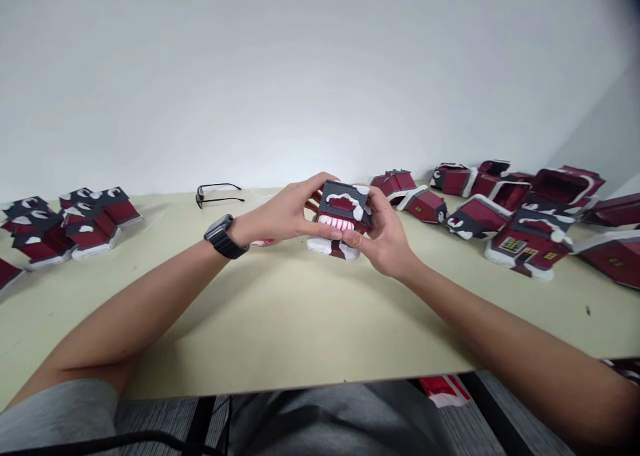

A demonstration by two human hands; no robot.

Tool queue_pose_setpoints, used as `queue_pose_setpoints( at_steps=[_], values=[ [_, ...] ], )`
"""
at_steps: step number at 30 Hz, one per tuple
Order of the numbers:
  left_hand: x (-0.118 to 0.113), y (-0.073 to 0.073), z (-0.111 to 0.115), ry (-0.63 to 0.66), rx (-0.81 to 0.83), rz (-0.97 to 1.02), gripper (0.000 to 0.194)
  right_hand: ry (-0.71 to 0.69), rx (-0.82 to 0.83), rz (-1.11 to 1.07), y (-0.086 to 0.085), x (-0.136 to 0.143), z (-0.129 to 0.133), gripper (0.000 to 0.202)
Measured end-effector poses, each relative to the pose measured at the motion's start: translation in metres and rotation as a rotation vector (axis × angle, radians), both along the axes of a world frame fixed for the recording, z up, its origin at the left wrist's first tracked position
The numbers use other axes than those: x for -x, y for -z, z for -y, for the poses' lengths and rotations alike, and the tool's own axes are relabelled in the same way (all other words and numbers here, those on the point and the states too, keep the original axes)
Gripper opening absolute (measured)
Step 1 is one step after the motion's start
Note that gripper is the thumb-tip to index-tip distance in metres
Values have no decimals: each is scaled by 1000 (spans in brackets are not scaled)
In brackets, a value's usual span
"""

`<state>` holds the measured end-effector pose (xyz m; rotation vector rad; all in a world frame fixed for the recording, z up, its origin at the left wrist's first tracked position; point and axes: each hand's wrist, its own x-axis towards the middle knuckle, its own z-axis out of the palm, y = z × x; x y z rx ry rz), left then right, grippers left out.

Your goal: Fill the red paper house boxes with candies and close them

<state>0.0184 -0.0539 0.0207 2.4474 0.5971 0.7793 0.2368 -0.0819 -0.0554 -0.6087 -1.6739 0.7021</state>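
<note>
Between my two hands is a small model house (345, 199) with a dark grey tiled roof, white snow trim, dark red walls and a white base. A pink-and-white striped piece (336, 224) runs across its front below the roof. My left hand (293, 209) grips the house from the left, its thumb on the striped piece. From the right, my right hand (385, 236) is closed on the house, with the thumb at the lower front. Fingers cover much of the walls. A red and white item (263, 242) lies partly hidden under my left wrist.
Several similar houses (95, 226) stand at the left of the pale table (300, 329). More houses and open house shells (505, 193) crowd the right side. Black glasses (219, 195) lie near the wall. A red packet (444, 391) shows below the table edge.
</note>
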Motion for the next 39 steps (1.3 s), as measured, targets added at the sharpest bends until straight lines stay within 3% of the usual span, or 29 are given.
queue_pose_setpoints(
  at_steps=[6, 19, 24, 28, 34, 39],
  values=[
    [1, -5, 3, 38, 2, 20, 61, 7, -66, -31, -1, 2, 2, 66],
    [-2, -4, 8, -29, -44, 23, 57, 29, -45, -28, -5, 2, 8, 64],
    [-1, -3, 7, -36, 23, 31, 54, 64, -38, -7, -5, 0, 5, 57],
    [-2, -2, 6, -7, 113, 54, 52, 84, -43, -17, -5, 2, 7, 64],
    [-5, -1, 7, 30, 192, 147, 48, -3, 86, -113, -9, 8, 17, 66],
    [-7, 1, 7, -112, 91, 112, 52, -98, 242, -230, -11, 10, 12, 59]
  ],
)
